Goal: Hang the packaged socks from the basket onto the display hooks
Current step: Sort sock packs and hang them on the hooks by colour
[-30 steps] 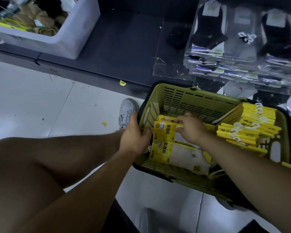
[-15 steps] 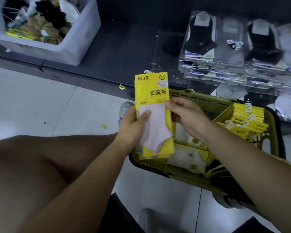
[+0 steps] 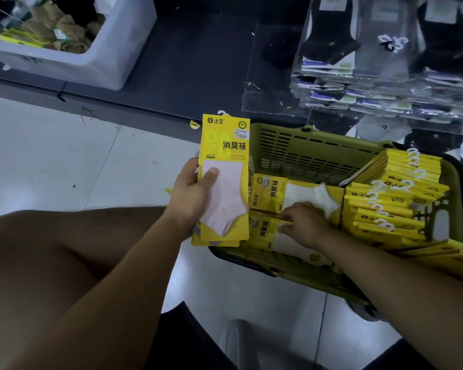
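My left hand (image 3: pixel 191 194) grips a small stack of yellow sock packs (image 3: pixel 226 153) upright, just left of the green basket (image 3: pixel 302 145); the thumb lies across the white sock on the front pack. My right hand (image 3: pixel 306 222) is down inside the basket, its fingers curled on a flat yellow sock pack (image 3: pixel 263 231) at the near left. Another flat pack (image 3: pixel 270 192) lies behind it. A row of yellow packs with white hooks (image 3: pixel 393 193) stands on edge in the basket's right half. No display hooks are in view.
The basket stands on a white tiled floor (image 3: pixel 64 161) against a dark low shelf (image 3: pixel 198 62). A white bin of mixed socks (image 3: pixel 96 62) sits on it at the left. Clear-wrapped dark socks (image 3: pixel 385 62) are stacked at the right. My bare knee (image 3: pixel 64 249) is at lower left.
My right hand let go of the lifted stack and went down into the basket onto a flat pack. My left hand keeps the stack raised, shifted slightly left.
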Demonstrator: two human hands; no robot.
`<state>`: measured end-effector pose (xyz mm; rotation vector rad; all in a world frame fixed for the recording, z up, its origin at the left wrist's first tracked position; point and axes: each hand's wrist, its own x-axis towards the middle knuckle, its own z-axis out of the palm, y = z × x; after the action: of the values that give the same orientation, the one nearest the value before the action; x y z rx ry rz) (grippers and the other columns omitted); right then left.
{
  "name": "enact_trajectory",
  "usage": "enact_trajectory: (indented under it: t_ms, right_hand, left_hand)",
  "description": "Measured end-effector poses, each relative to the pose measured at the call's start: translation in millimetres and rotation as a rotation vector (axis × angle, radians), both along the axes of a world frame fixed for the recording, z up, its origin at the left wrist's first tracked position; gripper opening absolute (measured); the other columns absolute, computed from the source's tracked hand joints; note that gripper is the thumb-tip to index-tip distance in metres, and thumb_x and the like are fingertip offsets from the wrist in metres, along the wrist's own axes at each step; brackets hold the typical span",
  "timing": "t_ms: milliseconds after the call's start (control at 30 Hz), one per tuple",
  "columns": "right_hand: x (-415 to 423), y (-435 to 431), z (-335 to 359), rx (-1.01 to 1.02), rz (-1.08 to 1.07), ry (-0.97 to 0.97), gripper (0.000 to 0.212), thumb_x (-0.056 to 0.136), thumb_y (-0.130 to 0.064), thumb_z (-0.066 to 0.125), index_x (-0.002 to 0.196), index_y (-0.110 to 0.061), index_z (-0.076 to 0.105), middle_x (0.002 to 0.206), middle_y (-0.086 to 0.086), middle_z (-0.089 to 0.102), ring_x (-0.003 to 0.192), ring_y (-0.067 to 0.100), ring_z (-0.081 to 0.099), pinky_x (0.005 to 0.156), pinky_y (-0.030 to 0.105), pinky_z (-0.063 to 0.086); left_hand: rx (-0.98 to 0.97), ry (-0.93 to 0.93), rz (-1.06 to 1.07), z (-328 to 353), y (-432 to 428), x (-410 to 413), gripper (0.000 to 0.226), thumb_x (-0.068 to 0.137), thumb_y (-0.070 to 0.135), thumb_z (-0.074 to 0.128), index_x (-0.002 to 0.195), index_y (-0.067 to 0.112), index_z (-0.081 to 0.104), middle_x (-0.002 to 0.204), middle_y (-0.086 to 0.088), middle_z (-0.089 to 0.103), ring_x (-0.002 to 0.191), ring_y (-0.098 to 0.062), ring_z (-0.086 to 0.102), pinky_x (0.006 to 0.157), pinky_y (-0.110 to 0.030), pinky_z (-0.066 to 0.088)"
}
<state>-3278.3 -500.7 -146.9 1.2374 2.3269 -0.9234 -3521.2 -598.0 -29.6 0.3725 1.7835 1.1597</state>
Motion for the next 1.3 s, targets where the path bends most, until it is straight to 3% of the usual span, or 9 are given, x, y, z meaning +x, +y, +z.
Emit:
enact_trajectory:
  t_ms: [100,233,433,500,633,833,1000,1200,1300]
  right_hand:
    - [2,0,-1,-0.047,-0.017,0.038,0.027,0.093,-0.04,0.067,0.115,-0.025,0.069,0.117,0.004,0.064,0.113,0.027,0.053,0.086,0.035,0.042]
    - [1,10,12,-0.177,-0.389,0.323,0.011,0.1,-0.025,0.059,0.105,-0.015,0.061,0.096,0.004,0.064,0.077,0.019,0.057,0.064,0.029,0.04]
    - [-25,18,64,-0.227,-0.949,0.646,0.009,0.099,-0.021,0.059,0.092,-0.016,0.06,0.089,0.009,0.064,0.085,0.03,0.06,0.066,0.033,0.039]
    - [-37,16,84,-0.304,-0.992,0.738,0.01,0.098,-0.019,0.061,0.088,-0.018,0.063,0.094,0.012,0.068,0.091,0.032,0.064,0.075,0.037,0.044]
    - [-59,10,115,-0.438,-1.042,0.913,0.02,0.094,-0.011,0.064,0.076,-0.018,0.062,0.081,0.004,0.069,0.08,0.025,0.064,0.074,0.035,0.046]
    - [-77,-3,129,-0.324,-0.871,0.796,0.01,0.09,-0.024,0.072,0.084,-0.017,0.07,0.089,0.008,0.075,0.084,0.023,0.07,0.077,0.039,0.055]
    - [-72,-6,132,-0.157,-0.657,0.701,0.018,0.087,-0.034,0.077,0.087,-0.016,0.072,0.086,0.005,0.073,0.083,0.021,0.07,0.07,0.034,0.054]
    - [-37,34,160,-0.019,-0.415,0.463,0.015,0.09,-0.04,0.072,0.093,-0.028,0.064,0.084,-0.013,0.065,0.075,0.001,0.062,0.062,0.022,0.046]
    - [1,60,192,0.04,-0.368,0.389,0.02,0.095,-0.043,0.065,0.085,-0.026,0.067,0.082,-0.007,0.072,0.073,0.012,0.066,0.066,0.03,0.053]
  left_hand:
    - [-0.006,0.006,-0.006,-1,1,-1,0.018,0.109,0.023,0.057,0.126,0.02,0.062,0.12,-0.01,0.077,0.11,-0.037,0.074,0.097,-0.065,0.058]
    - [0.005,0.033,-0.011,0,-1,-5,0.014,0.109,0.026,0.055,0.122,0.024,0.059,0.12,-0.008,0.074,0.11,-0.035,0.073,0.095,-0.062,0.06]
    - [0.016,0.105,0.023,2,-1,-14,0.009,0.108,0.03,0.054,0.108,0.036,0.06,0.096,0.014,0.076,0.085,-0.012,0.077,0.059,-0.021,0.059]
    - [0.009,0.128,0.009,5,-1,-13,0.006,0.103,0.037,0.054,0.105,0.04,0.059,0.1,0.011,0.074,0.092,-0.018,0.076,0.064,-0.027,0.062]
    - [0.035,0.099,-0.012,15,-1,-3,0.017,0.092,0.041,0.051,0.105,0.034,0.057,0.112,-0.01,0.07,0.108,-0.037,0.069,0.096,-0.064,0.058]
    - [0.137,-0.102,0.038,22,5,17,0.036,0.09,0.053,0.06,0.112,0.025,0.059,0.125,-0.012,0.072,0.119,-0.034,0.07,0.106,-0.063,0.053]
    - [0.199,0.019,-0.114,11,6,29,0.032,0.101,0.018,0.07,0.132,0.019,0.062,0.124,-0.002,0.078,0.114,-0.024,0.075,0.098,-0.051,0.061]
    - [0.192,0.007,-0.14,14,15,39,0.032,0.101,0.022,0.072,0.131,0.021,0.062,0.123,0.002,0.078,0.111,-0.021,0.076,0.097,-0.05,0.062]
    - [0.22,-0.004,-0.2,20,26,53,0.035,0.099,0.021,0.073,0.132,0.018,0.063,0.122,0.003,0.079,0.112,-0.02,0.076,0.091,-0.04,0.063]
